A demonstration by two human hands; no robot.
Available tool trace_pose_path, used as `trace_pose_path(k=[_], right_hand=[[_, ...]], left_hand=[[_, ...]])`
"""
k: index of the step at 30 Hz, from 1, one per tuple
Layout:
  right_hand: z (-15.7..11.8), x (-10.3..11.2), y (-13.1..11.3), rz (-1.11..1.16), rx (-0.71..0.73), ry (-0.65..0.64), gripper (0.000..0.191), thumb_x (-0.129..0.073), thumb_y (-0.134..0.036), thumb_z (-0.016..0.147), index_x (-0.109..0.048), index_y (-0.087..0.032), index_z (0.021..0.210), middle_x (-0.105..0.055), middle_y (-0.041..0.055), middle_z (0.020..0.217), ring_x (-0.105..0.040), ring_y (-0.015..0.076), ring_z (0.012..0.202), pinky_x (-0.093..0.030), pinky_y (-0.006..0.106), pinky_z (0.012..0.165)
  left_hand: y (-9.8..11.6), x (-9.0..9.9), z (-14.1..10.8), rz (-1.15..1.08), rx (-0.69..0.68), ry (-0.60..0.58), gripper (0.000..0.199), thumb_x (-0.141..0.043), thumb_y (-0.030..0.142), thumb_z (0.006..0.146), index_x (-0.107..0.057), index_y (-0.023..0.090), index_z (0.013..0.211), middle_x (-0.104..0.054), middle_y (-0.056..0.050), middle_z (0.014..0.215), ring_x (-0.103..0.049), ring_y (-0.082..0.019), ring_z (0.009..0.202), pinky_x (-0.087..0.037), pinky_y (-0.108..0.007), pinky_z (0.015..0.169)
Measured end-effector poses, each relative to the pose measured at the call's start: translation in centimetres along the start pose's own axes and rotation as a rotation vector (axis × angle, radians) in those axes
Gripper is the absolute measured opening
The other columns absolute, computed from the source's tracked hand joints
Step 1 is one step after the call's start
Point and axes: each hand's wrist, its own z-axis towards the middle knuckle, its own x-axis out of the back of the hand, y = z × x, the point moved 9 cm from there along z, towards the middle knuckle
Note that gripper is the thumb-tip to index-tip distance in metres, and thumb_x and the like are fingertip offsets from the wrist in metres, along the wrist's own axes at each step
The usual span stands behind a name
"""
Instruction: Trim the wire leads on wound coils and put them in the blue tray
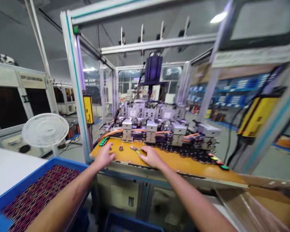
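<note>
Blue plastic tray (2,220): cut off by left and bottom edges. Thin dark-red pieces (41,193) inside: too small to separate. Slim metal-tipped hand tool (135,148): rear end hidden at right hand (151,157). Small round metallic piece (121,148): detail unresolved. White label strip (253,58): lettering blurred.

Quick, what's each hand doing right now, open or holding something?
Left hand: open, nothing visible in it.
Right hand: at a small tool; whether it's gripped cannot be told.

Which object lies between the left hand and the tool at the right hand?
In the head view, a small metallic piece lies on the orange surface between the left hand and the tool.
</note>
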Motion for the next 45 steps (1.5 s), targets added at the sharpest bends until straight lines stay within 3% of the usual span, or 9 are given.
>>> trace_pose_path(k=[5, 11, 15, 21, 26, 28, 34, 41, 45], right_hand=[[0.2, 0.6, 0.0, -0.024, -0.015, 0.042, 0.025, -0.061, -0.037, 0.096, -0.065, -0.013, 0.101, -0.067, 0.0052, 0.102, -0.065, 0.0188, 0.095, -0.056, 0.039, 0.086], [0.7, 0.1, 0.8, 0.044, -0.031, 0.066, 0.027, -0.063, -0.039, 0.094, -0.065, -0.014, 0.104, -0.067, 0.0059, 0.105, -0.064, 0.0199, 0.098, -0.054, 0.041, 0.089], [0.7, -0.3, 1.1, 0.102, -0.022, 0.066, 0.028, -0.063, -0.041, 0.095, -0.065, -0.014, 0.103, -0.067, 0.0061, 0.104, -0.064, 0.0199, 0.098, -0.053, 0.042, 0.090], [-0.3, 2.0, 0.1, 0.211, 0.034, 0.200, 0.028, -0.064, -0.037, 0.093, -0.065, -0.012, 0.107, -0.068, 0.0106, 0.111, -0.064, 0.0228, 0.105, -0.051, 0.045, 0.096], [-7.9, 8.9, -7.3, 0.335, 0.222, 0.392, 0.034, -0.053, -0.033, 0.098, -0.060, -0.013, 0.124, -0.068, 0.0146, 0.118, -0.066, 0.0228, 0.105, -0.053, 0.040, 0.095], [-12.6, 11.5, -12.8, 0.310, 0.525, 0.424, 0.030, -0.056, -0.024, 0.097, -0.060, -0.015, 0.125, -0.070, 0.0124, 0.120, -0.067, 0.0208, 0.106, -0.053, 0.034, 0.095], [-18.4, 9.5, -18.4, 0.144, 0.676, 0.217, 0.028, -0.040, -0.002, 0.091, -0.067, -0.010, 0.098, -0.069, 0.0075, 0.074, -0.062, 0.0191, 0.063, -0.048, 0.032, 0.057], [-19.1, 6.2, -16.8, 0.488, 0.550, -0.275, 0.030, -0.042, -0.008, 0.097, -0.067, -0.017, 0.084, -0.060, 0.0007, 0.062, -0.054, 0.0137, 0.058, -0.044, 0.026, 0.063], [-17.7, 5.2, -15.2, 0.825, 0.294, -0.374, 0.013, -0.072, -0.028, 0.087, -0.069, -0.019, 0.096, -0.069, 0.0045, 0.092, -0.063, 0.0163, 0.085, -0.048, 0.026, 0.079]], left_hand=[[2.5, -4.2, 3.0, -0.133, 0.062, 0.021, 0.027, -0.063, 0.032, 0.092, -0.062, 0.015, 0.113, -0.067, -0.004, 0.095, -0.066, -0.018, 0.082, -0.056, -0.039, 0.080], [2.2, -2.7, 1.7, -0.415, 0.105, 0.089, 0.045, -0.074, 0.028, 0.075, -0.057, 0.014, 0.114, -0.064, 0.000, 0.081, -0.063, -0.017, 0.066, -0.055, -0.042, 0.078], [2.3, -1.7, -3.1, -0.710, 0.130, 0.114, 0.071, -0.075, 0.039, 0.061, -0.047, 0.015, 0.122, -0.069, -0.007, 0.096, -0.071, -0.021, 0.076, -0.058, -0.042, 0.081], [4.8, 0.5, -13.0, -0.911, 0.102, 0.145, 0.064, -0.080, 0.032, 0.066, -0.051, 0.019, 0.121, -0.072, -0.009, 0.105, -0.072, -0.021, 0.098, -0.059, -0.034, 0.088], [8.5, 5.3, -19.5, -0.669, -0.365, 0.297, 0.058, -0.069, 0.002, 0.080, -0.056, 0.030, 0.129, -0.073, -0.003, 0.108, -0.072, -0.013, 0.097, -0.059, -0.019, 0.083], [9.2, 5.8, -21.1, -0.605, -0.478, 0.302, 0.066, -0.067, -0.003, 0.079, -0.053, 0.030, 0.135, -0.072, -0.003, 0.111, -0.071, -0.012, 0.099, -0.058, -0.019, 0.086], [9.7, 5.1, -22.1, -0.642, -0.488, 0.259, 0.074, -0.067, -0.007, 0.076, -0.049, 0.027, 0.139, -0.070, -0.003, 0.110, -0.069, -0.012, 0.098, -0.058, -0.019, 0.089], [8.3, 4.0, -21.6, -0.874, -0.200, 0.176, 0.068, -0.075, -0.003, 0.071, -0.057, 0.032, 0.128, -0.073, 0.001, 0.100, -0.071, -0.009, 0.086, -0.059, -0.016, 0.080], [8.5, 3.6, -22.1, -0.904, -0.231, 0.163, 0.070, -0.073, -0.005, 0.073, -0.057, 0.033, 0.129, -0.074, 0.001, 0.104, -0.072, -0.011, 0.091, -0.060, -0.017, 0.083]])
